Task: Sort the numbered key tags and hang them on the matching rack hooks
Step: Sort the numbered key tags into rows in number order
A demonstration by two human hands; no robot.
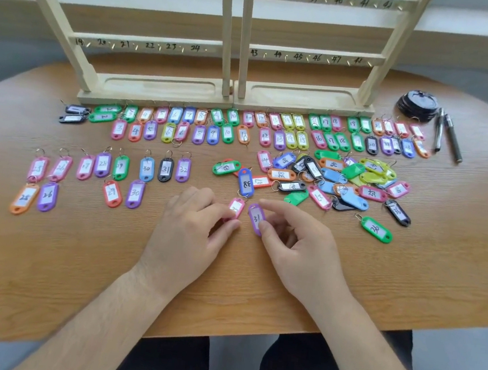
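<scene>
Left hand (194, 224) pinching a pink tag (236, 208), right hand (297, 240) pinching purple tag 31 (256, 217), both tags sitting side by side mid-table (80, 258), loose tag pile (341, 179) lying beyond, rack (230, 94) standing at the far edge.

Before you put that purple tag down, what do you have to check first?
1. Number on the purple tag readable: ok, it says 31.
2. The right hand holds it: ok, thumb and fingers pinch it.
3. A match already laid out: ok, the black 31 tag lies in the left row.
4. Space below that one: ok, bare table there, beside the purple 30 tag.
5. Number on the pink tag in the left hand: cannot tell, fingers cover part of it.
6. Hook 31 on the rack: cannot tell, no 31 label in view.
</scene>
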